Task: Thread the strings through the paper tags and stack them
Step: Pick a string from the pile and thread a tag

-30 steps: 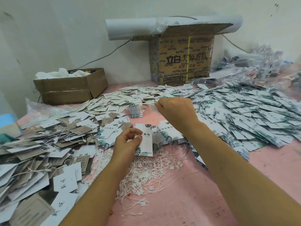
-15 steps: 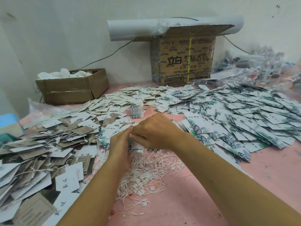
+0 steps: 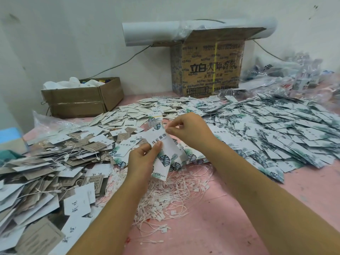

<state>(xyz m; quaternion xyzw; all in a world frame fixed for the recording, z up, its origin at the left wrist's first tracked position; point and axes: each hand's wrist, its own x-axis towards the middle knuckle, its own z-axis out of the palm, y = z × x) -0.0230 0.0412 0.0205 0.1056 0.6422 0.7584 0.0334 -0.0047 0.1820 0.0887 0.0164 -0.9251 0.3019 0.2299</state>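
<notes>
Item: one leaf-print tag (image 3: 166,157), held above the table (image 3: 239,218) at centre view, tilted with its top towards 12 o'clock. Left hand (image 3: 141,159): thumb and fingers pinch the tag's mid-body from 7 o'clock. Right hand (image 3: 187,129): thumb and forefinger pressed together at the tag's top corner; whether a string lies between them cannot be told, as it is too fine to see. Stock: loose strings (image 3: 174,192) heaped at 6 o'clock, just under the hands; leaf tags (image 3: 276,129) spread at 3 o'clock; grey tags (image 3: 46,162) piled at 9 o'clock; box (image 3: 211,70) at 12 o'clock. Step judged: threading at the hole. Risks: a limp string end may miss the hole; a hard pull may tear the paper; strings drawn from the heap may snag and come up tangled.
</notes>
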